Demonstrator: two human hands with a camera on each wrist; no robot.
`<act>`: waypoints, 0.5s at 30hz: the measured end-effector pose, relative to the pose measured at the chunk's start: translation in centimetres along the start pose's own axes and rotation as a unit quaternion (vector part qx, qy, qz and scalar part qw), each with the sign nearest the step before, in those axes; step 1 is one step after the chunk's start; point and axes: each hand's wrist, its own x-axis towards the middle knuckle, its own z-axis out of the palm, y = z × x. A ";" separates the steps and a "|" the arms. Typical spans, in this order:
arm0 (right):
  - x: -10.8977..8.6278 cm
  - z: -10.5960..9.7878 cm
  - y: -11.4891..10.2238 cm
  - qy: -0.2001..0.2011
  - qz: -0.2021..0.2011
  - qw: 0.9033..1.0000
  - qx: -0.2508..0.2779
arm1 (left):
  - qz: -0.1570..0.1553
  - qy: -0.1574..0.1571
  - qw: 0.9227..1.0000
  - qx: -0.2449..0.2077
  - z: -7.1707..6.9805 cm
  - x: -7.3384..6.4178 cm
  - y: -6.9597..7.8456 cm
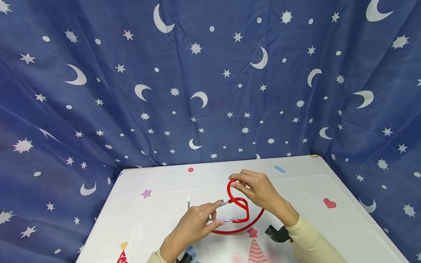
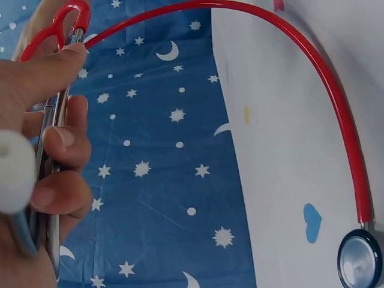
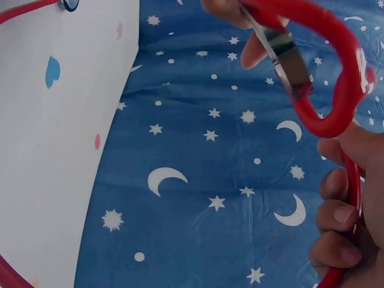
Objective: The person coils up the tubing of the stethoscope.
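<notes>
A stethoscope [image 1: 241, 220] with red tubing is held above the near-middle part of a table [image 1: 158, 226] covered in white printed cloth, between the person's two hands. The left hand [image 1: 196, 221] grips the metal ear tubes [image 1: 224, 220], its thumb and fingers bent around them; one white ear tip [image 1: 189, 199] sticks up beyond the knuckles. The right hand [image 1: 258, 186], higher and further right, has its fingers curled round the red tubing, just beside the looped fork. From there the tube bows down and back leftward, passing behind the left hand. In the left wrist view, the round chest piece [image 2: 359, 261] shows at the tube's end over the white cloth, near a printed blue heart [image 2: 312, 223]. Behind the table hangs a blue curtain [image 1: 197, 73] patterned with moons and stars.
</notes>
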 end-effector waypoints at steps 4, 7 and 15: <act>0.3 0.0 -0.1 -0.031 0.000 0.999 0.017 | 0.018 0.004 1.000 0.011 -0.1 0.1 0.4; 0.4 0.1 0.0 -0.064 0.013 0.997 0.028 | 0.030 0.012 0.999 0.009 -0.2 0.3 0.7; 0.4 0.8 0.9 -0.143 0.059 0.986 0.062 | 0.030 0.020 0.999 -0.013 -0.3 0.5 0.9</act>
